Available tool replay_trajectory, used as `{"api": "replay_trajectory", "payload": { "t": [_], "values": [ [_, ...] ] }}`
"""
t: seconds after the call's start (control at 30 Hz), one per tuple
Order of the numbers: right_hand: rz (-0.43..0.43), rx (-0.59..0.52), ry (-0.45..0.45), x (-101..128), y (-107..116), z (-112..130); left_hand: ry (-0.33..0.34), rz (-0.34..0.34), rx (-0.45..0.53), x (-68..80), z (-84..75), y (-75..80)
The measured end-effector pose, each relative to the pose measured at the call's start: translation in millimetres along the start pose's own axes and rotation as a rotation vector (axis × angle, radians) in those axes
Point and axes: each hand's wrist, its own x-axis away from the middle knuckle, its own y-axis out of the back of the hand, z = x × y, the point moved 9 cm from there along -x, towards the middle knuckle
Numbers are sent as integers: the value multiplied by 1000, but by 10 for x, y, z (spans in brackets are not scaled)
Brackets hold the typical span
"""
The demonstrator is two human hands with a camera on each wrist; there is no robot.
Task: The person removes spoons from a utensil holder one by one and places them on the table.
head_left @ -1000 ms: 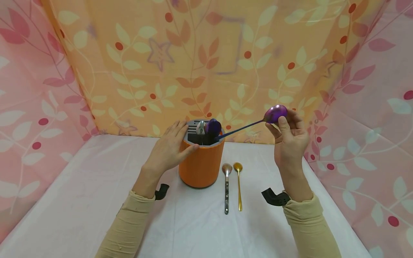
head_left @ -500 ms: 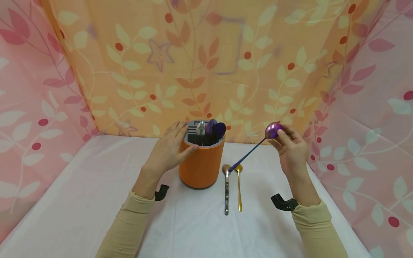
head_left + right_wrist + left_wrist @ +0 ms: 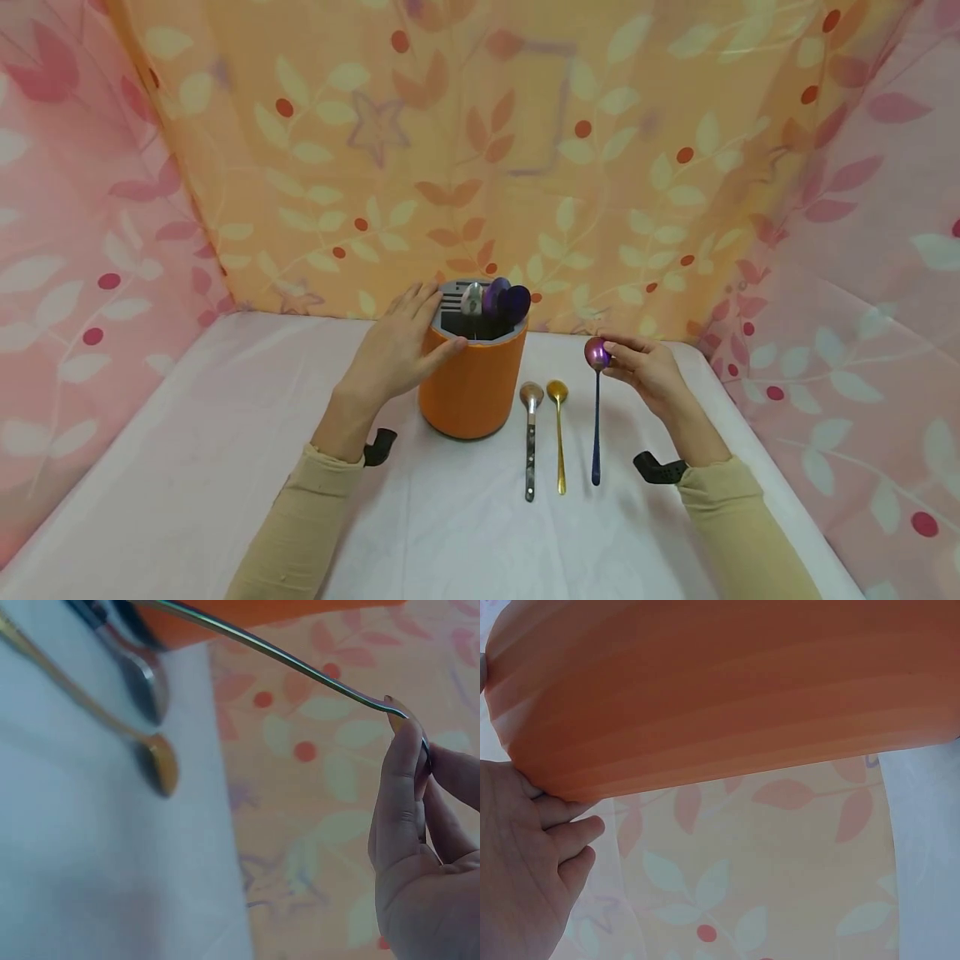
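My right hand [image 3: 647, 371] pinches the purple bowl of a long-handled spoon [image 3: 597, 421] between thumb and fingers. The spoon's slim blue handle points toward me, to the right of a gold spoon [image 3: 560, 446]. In the right wrist view the spoon's handle [image 3: 292, 664] runs up and left from the fingertips. My left hand [image 3: 393, 350] rests against the upper left side of an orange utensil holder [image 3: 468, 392], thumb across the front near the rim. Its fingers lie along the holder's side in the left wrist view.
A spoon with a dark speckled handle [image 3: 530, 454] lies left of the gold one on the white tablecloth [image 3: 165, 467]. A silver spoon [image 3: 472, 300] and dark purple spoons [image 3: 514, 305] stand in the holder's slotted top. Patterned cloth [image 3: 300, 167] walls the back and sides.
My right hand has brought the purple spoon away from the holder, down toward the table, and turned its handle toward me. My left hand has stayed against the holder.
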Motion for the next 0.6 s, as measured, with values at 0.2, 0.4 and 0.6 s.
{"api": "replay_trajectory", "payload": {
  "t": [0.2, 0.4, 0.6],
  "values": [
    [-2, 30, -95, -129, 97, -332, -12, 4, 1, -20, -21, 2],
    [3, 34, -148, -250, 142, -549, -10, -2, -2, -20, -16, 34],
    [-16, 131, -215, -294, 225, -771, 10, 18, 2, -16, -2, 12]
  ]
}}
